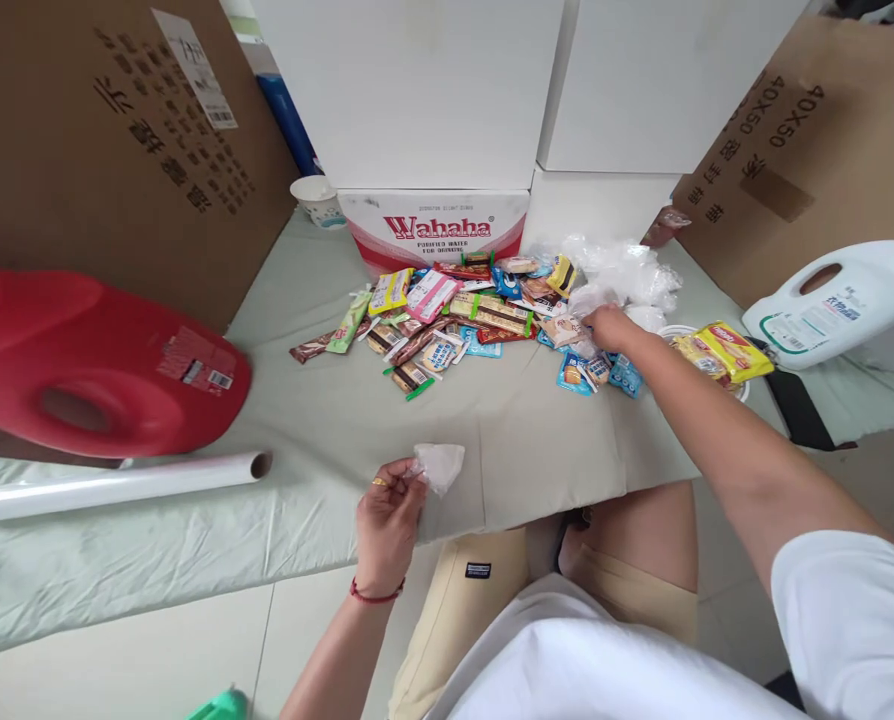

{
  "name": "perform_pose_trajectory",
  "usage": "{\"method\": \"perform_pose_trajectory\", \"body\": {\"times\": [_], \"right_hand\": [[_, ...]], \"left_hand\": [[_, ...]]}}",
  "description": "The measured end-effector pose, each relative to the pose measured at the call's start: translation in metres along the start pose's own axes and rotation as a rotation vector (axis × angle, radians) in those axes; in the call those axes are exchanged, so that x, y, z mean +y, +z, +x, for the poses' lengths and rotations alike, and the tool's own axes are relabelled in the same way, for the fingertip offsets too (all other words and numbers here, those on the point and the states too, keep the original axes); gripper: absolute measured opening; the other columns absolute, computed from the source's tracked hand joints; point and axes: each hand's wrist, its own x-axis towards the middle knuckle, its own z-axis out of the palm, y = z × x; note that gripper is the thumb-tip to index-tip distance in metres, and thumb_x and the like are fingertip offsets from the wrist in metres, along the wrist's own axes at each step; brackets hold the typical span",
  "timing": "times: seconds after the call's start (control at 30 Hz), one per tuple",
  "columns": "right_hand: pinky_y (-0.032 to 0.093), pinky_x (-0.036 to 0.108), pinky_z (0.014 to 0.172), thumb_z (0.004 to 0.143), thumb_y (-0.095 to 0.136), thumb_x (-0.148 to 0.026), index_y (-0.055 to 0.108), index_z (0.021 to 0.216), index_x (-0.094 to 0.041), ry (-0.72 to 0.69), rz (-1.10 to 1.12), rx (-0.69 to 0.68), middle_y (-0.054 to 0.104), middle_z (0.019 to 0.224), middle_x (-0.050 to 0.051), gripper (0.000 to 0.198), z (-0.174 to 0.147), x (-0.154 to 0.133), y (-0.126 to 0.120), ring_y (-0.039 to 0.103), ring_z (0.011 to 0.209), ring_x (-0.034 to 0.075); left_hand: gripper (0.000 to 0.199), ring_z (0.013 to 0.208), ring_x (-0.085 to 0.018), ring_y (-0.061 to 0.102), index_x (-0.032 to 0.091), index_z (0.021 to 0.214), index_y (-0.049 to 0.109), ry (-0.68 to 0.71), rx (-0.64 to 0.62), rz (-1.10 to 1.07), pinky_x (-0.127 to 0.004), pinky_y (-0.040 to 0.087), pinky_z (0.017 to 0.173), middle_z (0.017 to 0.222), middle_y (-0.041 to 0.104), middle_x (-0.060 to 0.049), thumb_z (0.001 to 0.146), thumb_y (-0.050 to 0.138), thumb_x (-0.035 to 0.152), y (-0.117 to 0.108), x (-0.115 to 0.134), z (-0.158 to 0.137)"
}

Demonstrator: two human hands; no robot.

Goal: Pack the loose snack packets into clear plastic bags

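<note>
My left hand (388, 520) pinches a small white packet in clear plastic (442, 466) near the table's front edge. At the right end of a snack pile, my right hand (610, 328) reaches in with its fingers closed. A beige packet (565, 330) lies right at those fingertips; whether they grip it or some plastic, I cannot make out. Several wrapped biscuits and bars (484, 312) make up the pile. Blue snack packets (578, 372) lie just in front of the right hand, and a heap of clear plastic bags (634, 272) is behind it.
A Wahaha carton (438, 225) and white boxes stand behind the pile. At left are a red jug (102, 365), a plastic film roll (117, 487) and a paper cup (318, 202). A white detergent bottle (829, 300) and yellow snack bag (723, 352) are at right.
</note>
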Motion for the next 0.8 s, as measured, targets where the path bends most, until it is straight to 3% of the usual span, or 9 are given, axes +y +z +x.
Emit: {"method": "perform_pose_trajectory", "body": {"times": [0.13, 0.2, 0.3, 0.37, 0.47, 0.53, 0.63, 0.8], "right_hand": [[0.042, 0.044, 0.104, 0.092, 0.049, -0.014, 0.076, 0.113, -0.011, 0.001, 0.045, 0.17, 0.072, 0.114, 0.018, 0.034, -0.047, -0.036, -0.006, 0.058, 0.114, 0.032], [0.045, 0.045, 0.102, 0.1, 0.044, -0.025, 0.075, 0.115, -0.015, -0.059, 0.164, 0.277, 0.073, 0.112, 0.016, 0.036, -0.086, -0.057, -0.012, 0.059, 0.113, 0.032], [0.051, 0.043, 0.095, 0.103, 0.044, -0.031, 0.075, 0.116, -0.023, -0.112, 0.341, 0.246, 0.075, 0.106, 0.011, 0.035, -0.155, -0.078, -0.016, 0.066, 0.105, 0.029], [0.055, 0.042, 0.092, 0.103, 0.044, -0.032, 0.074, 0.119, -0.028, 0.016, 0.4, 0.301, 0.075, 0.111, 0.01, 0.034, -0.198, -0.076, -0.012, 0.069, 0.103, 0.028], [0.058, 0.044, 0.089, 0.1, 0.045, -0.034, 0.073, 0.121, -0.029, 0.324, 0.338, 0.462, 0.072, 0.117, 0.014, 0.035, -0.243, -0.053, -0.004, 0.071, 0.1, 0.03], [0.059, 0.046, 0.087, 0.098, 0.047, -0.033, 0.071, 0.127, -0.026, 0.443, 0.248, 0.522, 0.067, 0.127, 0.018, 0.038, -0.256, -0.031, 0.001, 0.07, 0.101, 0.031], [0.059, 0.045, 0.085, 0.096, 0.05, -0.032, 0.065, 0.136, -0.023, 0.457, 0.129, 0.515, 0.058, 0.14, 0.02, 0.044, -0.255, -0.003, 0.007, 0.07, 0.104, 0.032], [0.055, 0.044, 0.079, 0.097, 0.047, -0.034, 0.062, 0.138, -0.018, 0.487, -0.032, 0.387, 0.067, 0.124, 0.02, 0.047, -0.242, 0.029, 0.022, 0.066, 0.109, 0.036]], "left_hand": [[0.042, 0.058, -0.009, 0.048, 0.018, 0.093, 0.063, -0.045, -0.024, -0.091, -0.022, 0.04, 0.056, 0.066, 0.056, 0.004, 0.073, 0.083, 0.049, 0.012, 0.008, 0.001], [0.042, 0.059, -0.009, 0.048, 0.018, 0.092, 0.061, -0.036, -0.031, -0.093, -0.022, 0.041, 0.058, 0.067, 0.056, 0.005, 0.074, 0.082, 0.05, 0.017, 0.012, 0.001], [0.041, 0.061, -0.01, 0.049, 0.019, 0.094, 0.06, -0.001, -0.027, -0.051, -0.022, 0.041, 0.059, 0.068, 0.056, 0.005, 0.078, 0.079, 0.051, 0.017, 0.016, 0.0], [0.039, 0.061, -0.011, 0.05, 0.02, 0.094, 0.06, 0.029, -0.023, 0.046, -0.023, 0.04, 0.058, 0.068, 0.056, 0.004, 0.08, 0.077, 0.052, 0.012, 0.015, -0.002], [0.038, 0.061, -0.013, 0.052, 0.02, 0.094, 0.062, 0.056, 0.001, 0.292, -0.024, 0.038, 0.057, 0.067, 0.059, 0.003, 0.081, 0.072, 0.054, 0.002, 0.009, -0.005], [0.036, 0.06, -0.014, 0.053, 0.02, 0.093, 0.063, 0.066, 0.026, 0.439, -0.026, 0.038, 0.057, 0.066, 0.06, 0.002, 0.081, 0.068, 0.055, -0.002, 0.004, -0.006], [0.032, 0.059, -0.016, 0.054, 0.021, 0.093, 0.065, 0.084, 0.078, 0.571, -0.027, 0.041, 0.058, 0.065, 0.062, 0.002, 0.079, 0.064, 0.05, 0.001, 0.0, -0.004], [0.037, 0.066, -0.019, 0.062, 0.021, 0.098, 0.069, 0.103, 0.109, 0.57, -0.029, 0.046, 0.063, 0.077, 0.071, -0.002, 0.075, 0.061, 0.049, 0.007, 0.001, 0.003]]}}
